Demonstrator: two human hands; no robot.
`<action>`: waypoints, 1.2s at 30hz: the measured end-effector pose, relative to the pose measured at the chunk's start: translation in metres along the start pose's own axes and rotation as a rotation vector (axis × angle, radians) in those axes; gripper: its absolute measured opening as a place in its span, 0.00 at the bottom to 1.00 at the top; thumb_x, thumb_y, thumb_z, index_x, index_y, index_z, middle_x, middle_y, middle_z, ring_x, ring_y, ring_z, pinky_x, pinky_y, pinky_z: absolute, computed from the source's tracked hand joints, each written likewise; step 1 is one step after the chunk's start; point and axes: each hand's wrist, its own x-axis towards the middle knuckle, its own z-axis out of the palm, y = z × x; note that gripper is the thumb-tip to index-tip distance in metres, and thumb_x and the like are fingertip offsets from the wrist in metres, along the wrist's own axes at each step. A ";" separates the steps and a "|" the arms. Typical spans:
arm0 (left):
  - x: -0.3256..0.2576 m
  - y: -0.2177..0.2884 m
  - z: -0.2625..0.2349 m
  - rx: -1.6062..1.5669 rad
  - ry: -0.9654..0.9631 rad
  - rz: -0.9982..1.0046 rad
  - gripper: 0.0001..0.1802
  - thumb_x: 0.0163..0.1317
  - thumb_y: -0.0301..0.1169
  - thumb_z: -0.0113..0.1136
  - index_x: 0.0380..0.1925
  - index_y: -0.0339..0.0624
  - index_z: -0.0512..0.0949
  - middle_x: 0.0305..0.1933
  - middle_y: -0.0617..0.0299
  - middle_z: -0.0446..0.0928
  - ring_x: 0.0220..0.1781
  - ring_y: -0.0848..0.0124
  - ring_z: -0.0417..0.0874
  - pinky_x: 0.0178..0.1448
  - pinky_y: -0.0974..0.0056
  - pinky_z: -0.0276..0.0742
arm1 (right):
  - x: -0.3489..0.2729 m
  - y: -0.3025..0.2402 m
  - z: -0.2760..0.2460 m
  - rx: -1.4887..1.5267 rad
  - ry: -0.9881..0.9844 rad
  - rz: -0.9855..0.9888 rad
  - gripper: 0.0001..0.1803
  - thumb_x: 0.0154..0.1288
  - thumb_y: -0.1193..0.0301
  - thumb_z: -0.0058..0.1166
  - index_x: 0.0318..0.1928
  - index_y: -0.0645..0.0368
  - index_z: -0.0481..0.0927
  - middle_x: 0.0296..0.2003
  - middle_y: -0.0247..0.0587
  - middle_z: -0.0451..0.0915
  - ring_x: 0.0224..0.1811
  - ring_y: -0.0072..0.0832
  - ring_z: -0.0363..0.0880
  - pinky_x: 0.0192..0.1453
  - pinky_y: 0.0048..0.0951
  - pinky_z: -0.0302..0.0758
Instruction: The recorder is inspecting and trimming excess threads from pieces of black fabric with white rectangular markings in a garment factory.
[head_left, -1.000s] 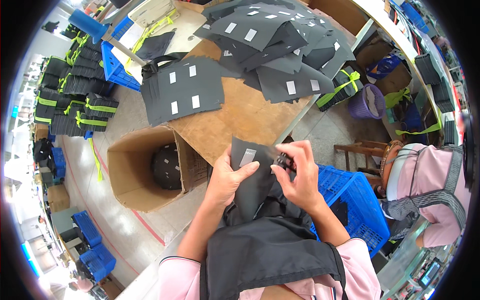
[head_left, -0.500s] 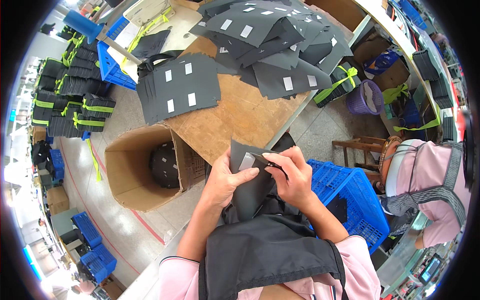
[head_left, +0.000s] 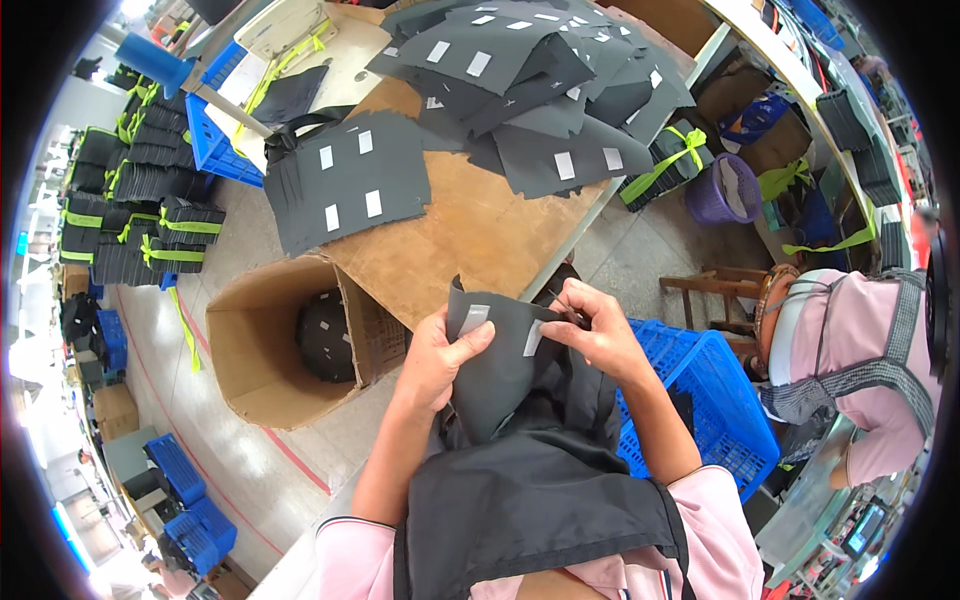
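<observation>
In front of my lap hangs a dark grey sheet piece (head_left: 497, 370) with white rectangular patches, its upper edge curled. My left hand (head_left: 436, 355) grips its left side, thumb lying across one patch (head_left: 474, 319). At the right edge my right hand (head_left: 597, 330) is closed on small dark snips (head_left: 575, 317), mostly hidden by the fingers. Its thumb and fingertips touch the sheet beside the other patch (head_left: 533, 338). On the brown board (head_left: 480, 225) lie a flat stack of similar grey pieces (head_left: 350, 180) and a large loose heap of them (head_left: 570, 150).
A cardboard box (head_left: 265, 345) with dark pieces inside stands left of the board. Blue crates (head_left: 720, 400) are close to my right arm. A person in pink (head_left: 850, 350) sits at the right near a wooden stool (head_left: 715, 290). Tied black bundles (head_left: 150, 230) are stacked at far left.
My right hand has moved right and slightly up with the snips, to the sheet's right edge. The sheet is spread wider, showing a second patch. My left hand has shifted slightly left.
</observation>
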 end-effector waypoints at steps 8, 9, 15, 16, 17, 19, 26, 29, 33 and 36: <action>0.005 0.001 0.003 -0.149 0.086 -0.025 0.16 0.51 0.27 0.63 0.40 0.34 0.75 0.36 0.58 0.78 0.36 0.70 0.81 0.42 0.66 0.78 | -0.004 -0.004 0.018 -0.120 0.211 -0.135 0.12 0.51 0.76 0.60 0.37 0.62 0.75 0.29 0.38 0.68 0.28 0.27 0.69 0.34 0.26 0.68; 0.005 -0.002 0.001 -0.148 0.090 -0.024 0.16 0.51 0.27 0.63 0.40 0.34 0.75 0.36 0.58 0.78 0.36 0.70 0.81 0.42 0.66 0.78 | -0.007 -0.003 0.024 -0.090 0.405 -0.267 0.14 0.51 0.75 0.61 0.40 0.61 0.74 0.29 0.38 0.68 0.27 0.27 0.68 0.33 0.26 0.68; 0.006 -0.008 -0.001 -0.247 0.125 -0.012 0.12 0.52 0.24 0.60 0.37 0.38 0.72 0.34 0.61 0.76 0.35 0.72 0.79 0.41 0.67 0.77 | -0.032 0.002 0.020 -0.513 0.430 -0.429 0.19 0.48 0.75 0.64 0.43 0.56 0.76 0.33 0.40 0.72 0.25 0.34 0.74 0.24 0.30 0.71; 0.007 -0.009 -0.001 -0.237 0.099 0.009 0.12 0.51 0.24 0.60 0.36 0.40 0.71 0.34 0.62 0.76 0.35 0.72 0.79 0.41 0.67 0.76 | -0.032 0.000 0.020 -0.506 0.412 -0.422 0.19 0.48 0.75 0.64 0.42 0.56 0.76 0.32 0.39 0.72 0.25 0.35 0.74 0.25 0.30 0.72; 0.007 -0.009 -0.001 -0.227 0.073 0.031 0.12 0.51 0.23 0.60 0.35 0.41 0.71 0.33 0.62 0.75 0.35 0.73 0.78 0.40 0.67 0.76 | -0.032 -0.001 0.020 -0.499 0.393 -0.416 0.18 0.47 0.75 0.64 0.42 0.56 0.76 0.32 0.39 0.72 0.25 0.36 0.74 0.26 0.31 0.72; 0.007 -0.009 -0.001 -0.209 0.062 0.046 0.11 0.51 0.23 0.61 0.35 0.41 0.71 0.33 0.62 0.75 0.35 0.73 0.78 0.41 0.68 0.76 | -0.027 -0.003 0.021 -0.488 0.406 -0.420 0.18 0.47 0.76 0.64 0.41 0.57 0.77 0.30 0.38 0.73 0.25 0.36 0.74 0.26 0.30 0.72; 0.004 -0.003 0.007 -0.123 0.114 0.035 0.23 0.49 0.27 0.65 0.45 0.36 0.70 0.39 0.59 0.76 0.39 0.69 0.79 0.47 0.65 0.75 | -0.023 0.004 0.021 -0.531 0.445 -0.513 0.18 0.46 0.81 0.63 0.40 0.60 0.77 0.30 0.42 0.72 0.25 0.32 0.73 0.27 0.27 0.71; 0.002 -0.004 0.006 -0.186 0.085 0.050 0.28 0.49 0.28 0.64 0.50 0.33 0.68 0.44 0.56 0.76 0.46 0.67 0.77 0.53 0.63 0.72 | -0.025 -0.004 0.024 -0.387 0.439 -0.409 0.18 0.47 0.83 0.62 0.42 0.60 0.77 0.32 0.42 0.72 0.26 0.29 0.74 0.27 0.26 0.71; 0.000 -0.012 -0.001 -0.261 0.055 0.079 0.26 0.49 0.24 0.57 0.52 0.34 0.66 0.48 0.55 0.74 0.51 0.67 0.75 0.58 0.63 0.69 | -0.020 -0.022 0.038 -0.293 0.333 -0.459 0.20 0.47 0.84 0.60 0.44 0.60 0.76 0.35 0.43 0.71 0.27 0.28 0.74 0.28 0.25 0.72; -0.003 -0.011 0.002 -0.277 0.057 0.085 0.26 0.49 0.22 0.56 0.51 0.35 0.66 0.47 0.56 0.74 0.50 0.67 0.75 0.58 0.63 0.68 | -0.013 -0.019 0.045 -0.322 0.282 -0.443 0.21 0.47 0.83 0.61 0.45 0.59 0.76 0.35 0.43 0.72 0.27 0.31 0.75 0.27 0.27 0.73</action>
